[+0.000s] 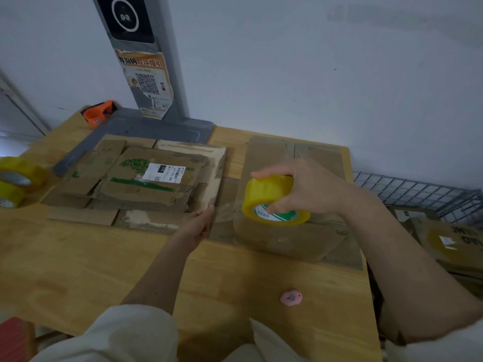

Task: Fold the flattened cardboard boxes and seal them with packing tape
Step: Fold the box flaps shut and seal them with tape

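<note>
Tape roll (271, 198) sat gripped by the right hand (308, 189) over the folded box (285, 239) near the worktop's (104, 262) right edge; the left hand (201, 223) pinched the tape's free end (224, 211).

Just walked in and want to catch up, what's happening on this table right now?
A person is taping a cardboard box on a wooden table. The right hand grips a yellow tape roll over the box, while the left hand pinches the pulled-out tape end. Flattened boxes wait alongside.
</note>
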